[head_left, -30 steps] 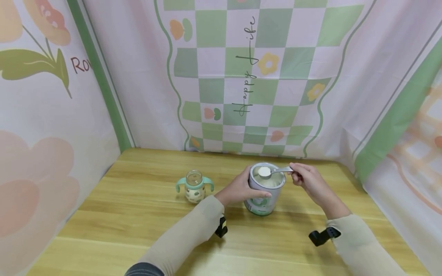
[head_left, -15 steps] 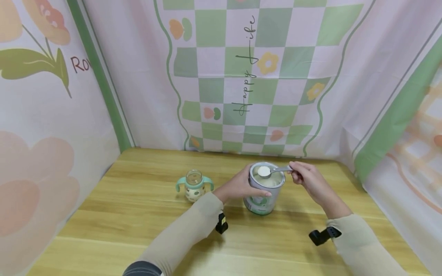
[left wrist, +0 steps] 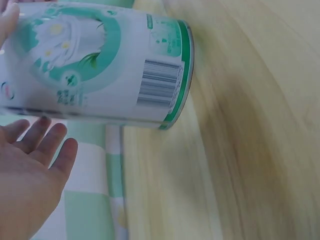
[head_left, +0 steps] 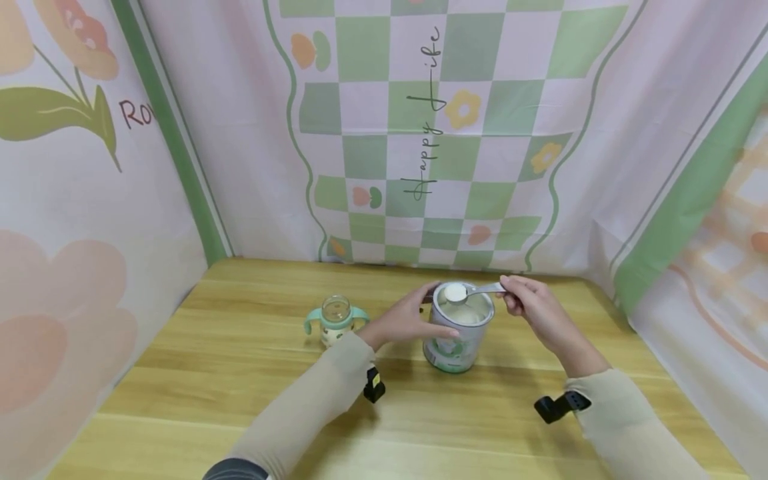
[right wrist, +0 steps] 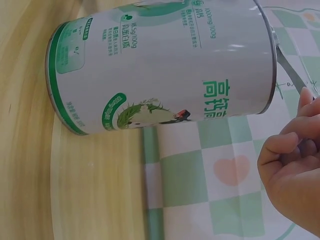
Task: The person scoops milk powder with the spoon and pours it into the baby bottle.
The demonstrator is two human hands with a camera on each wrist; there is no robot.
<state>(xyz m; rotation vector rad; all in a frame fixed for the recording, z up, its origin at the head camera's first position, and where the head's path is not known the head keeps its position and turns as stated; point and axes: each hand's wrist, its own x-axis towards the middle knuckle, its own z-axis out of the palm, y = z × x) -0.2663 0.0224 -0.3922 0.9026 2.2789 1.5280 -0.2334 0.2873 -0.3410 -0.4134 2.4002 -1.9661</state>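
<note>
A white-and-green milk powder can stands on the table with its top off. Pale powder fills part of it. Pinched by the handle in my right hand, a metal measuring spoon heaped with white powder is level over the can's mouth. My left hand is at the can's left side with fingers spread. In the left wrist view its fingers are straight and look apart from the can's wall; the thumb lies near the can. A baby bottle with mint handles stands open further left, its lower part behind the left sleeve.
The wooden table runs back to a hanging checked cloth. Printed curtains close off both sides. A black wrist camera sits on each forearm.
My left hand has loosened from the can and shifted slightly left, leaving a gap at its fingers. The right hand and loaded spoon have moved slightly left and up.
</note>
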